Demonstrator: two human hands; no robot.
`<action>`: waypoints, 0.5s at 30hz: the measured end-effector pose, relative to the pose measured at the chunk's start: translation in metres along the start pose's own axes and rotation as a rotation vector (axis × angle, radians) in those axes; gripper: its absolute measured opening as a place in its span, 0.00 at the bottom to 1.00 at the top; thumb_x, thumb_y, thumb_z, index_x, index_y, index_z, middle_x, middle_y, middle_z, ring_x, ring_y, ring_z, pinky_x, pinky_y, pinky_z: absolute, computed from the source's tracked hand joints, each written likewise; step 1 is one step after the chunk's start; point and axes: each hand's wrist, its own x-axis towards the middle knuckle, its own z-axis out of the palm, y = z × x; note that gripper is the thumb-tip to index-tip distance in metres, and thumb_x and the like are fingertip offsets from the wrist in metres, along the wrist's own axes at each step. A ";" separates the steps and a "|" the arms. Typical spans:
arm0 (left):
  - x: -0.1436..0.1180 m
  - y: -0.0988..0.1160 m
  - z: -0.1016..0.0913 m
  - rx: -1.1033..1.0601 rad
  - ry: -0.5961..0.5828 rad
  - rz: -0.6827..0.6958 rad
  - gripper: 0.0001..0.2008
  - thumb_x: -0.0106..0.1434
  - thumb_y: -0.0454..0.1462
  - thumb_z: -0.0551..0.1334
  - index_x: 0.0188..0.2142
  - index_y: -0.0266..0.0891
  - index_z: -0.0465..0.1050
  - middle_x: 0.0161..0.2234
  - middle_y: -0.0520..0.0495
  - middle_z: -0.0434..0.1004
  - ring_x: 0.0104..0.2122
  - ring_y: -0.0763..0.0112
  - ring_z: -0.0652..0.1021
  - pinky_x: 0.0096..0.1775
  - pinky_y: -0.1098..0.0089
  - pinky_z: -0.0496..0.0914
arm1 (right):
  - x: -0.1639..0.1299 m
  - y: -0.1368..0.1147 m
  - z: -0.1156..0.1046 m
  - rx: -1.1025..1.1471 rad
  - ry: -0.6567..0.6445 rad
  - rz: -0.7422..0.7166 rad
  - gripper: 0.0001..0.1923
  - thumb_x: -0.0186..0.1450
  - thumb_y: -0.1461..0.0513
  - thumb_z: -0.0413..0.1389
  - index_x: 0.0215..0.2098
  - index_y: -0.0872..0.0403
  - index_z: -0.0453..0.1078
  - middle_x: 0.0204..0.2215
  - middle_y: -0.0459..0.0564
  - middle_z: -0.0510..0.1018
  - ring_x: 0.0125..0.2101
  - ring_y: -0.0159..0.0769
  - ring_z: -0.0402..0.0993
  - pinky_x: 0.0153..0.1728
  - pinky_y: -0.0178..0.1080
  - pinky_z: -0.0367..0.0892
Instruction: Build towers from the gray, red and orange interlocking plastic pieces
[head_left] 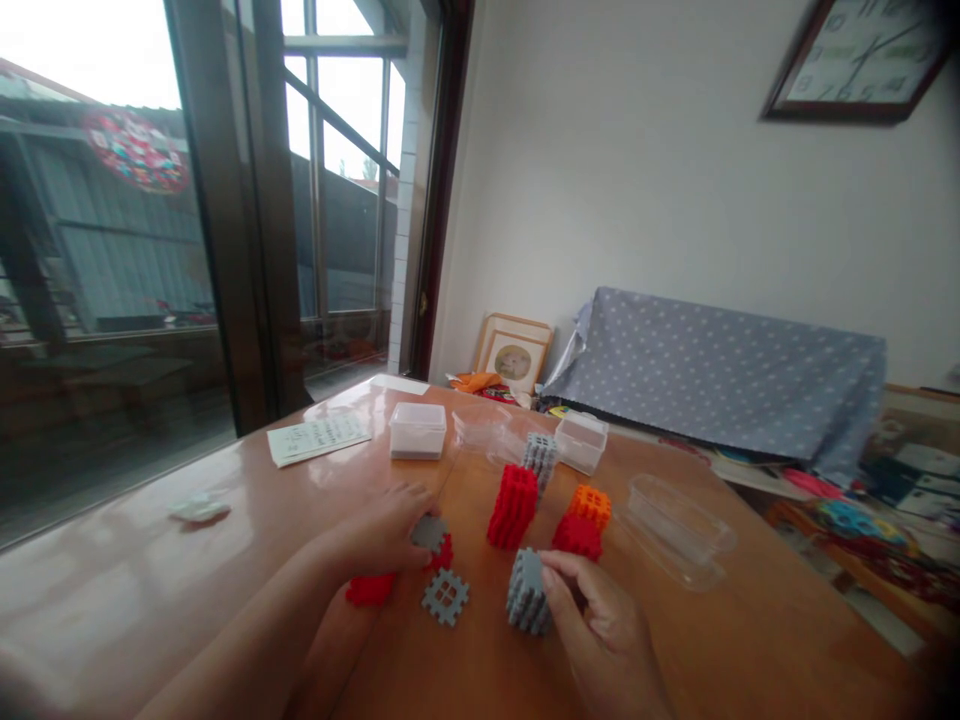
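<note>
My left hand [397, 530] closes around a solid grey toothed square tile [429, 533], with a red tile [442, 553] partly showing beneath it. Just in front lies a grey tile with a windowed centre [446, 597]. Several red tiles [371, 590] rest below my left wrist, partly covered by it. The thumb and forefinger of my right hand [600, 620] pinch the right side of a stack of grey tiles [527, 592]. Behind that stack stand a tall red stack [513, 507], a shorter red stack [579, 537], an orange stack [592, 505] and a grey windowed stack [539, 455].
Across the table [420, 670] are a white lidded box [418, 432], a clear box [581, 442], a clear plastic tray [679, 530] and more clear plastic [480, 428]. A written paper [319, 437] and a small pale packet [200, 508] lie at left.
</note>
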 end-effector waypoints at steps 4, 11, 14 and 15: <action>-0.002 0.018 0.004 -0.118 0.098 0.113 0.19 0.55 0.38 0.67 0.47 0.42 0.73 0.46 0.46 0.73 0.44 0.60 0.75 0.45 0.65 0.68 | -0.001 0.001 0.003 -0.027 0.009 -0.044 0.15 0.72 0.53 0.53 0.47 0.50 0.78 0.39 0.52 0.84 0.38 0.40 0.82 0.39 0.36 0.76; -0.008 0.061 0.014 -0.241 0.172 0.272 0.29 0.56 0.39 0.71 0.56 0.46 0.69 0.50 0.45 0.74 0.50 0.57 0.75 0.52 0.62 0.70 | 0.001 -0.003 0.003 -0.221 -0.007 -0.121 0.22 0.66 0.59 0.59 0.59 0.46 0.72 0.50 0.52 0.79 0.46 0.42 0.80 0.48 0.41 0.76; -0.007 0.070 0.017 -0.291 0.165 0.325 0.29 0.57 0.41 0.72 0.57 0.46 0.69 0.51 0.44 0.75 0.51 0.56 0.76 0.52 0.61 0.70 | 0.000 -0.004 0.001 -0.240 -0.054 -0.127 0.27 0.64 0.61 0.61 0.62 0.45 0.68 0.54 0.52 0.77 0.50 0.43 0.78 0.51 0.43 0.75; -0.007 0.070 0.019 -0.308 0.168 0.338 0.29 0.57 0.42 0.72 0.57 0.46 0.69 0.52 0.44 0.75 0.50 0.57 0.76 0.52 0.61 0.70 | 0.001 -0.004 0.000 -0.236 -0.063 -0.128 0.28 0.64 0.62 0.61 0.62 0.45 0.68 0.54 0.52 0.77 0.51 0.44 0.78 0.52 0.44 0.75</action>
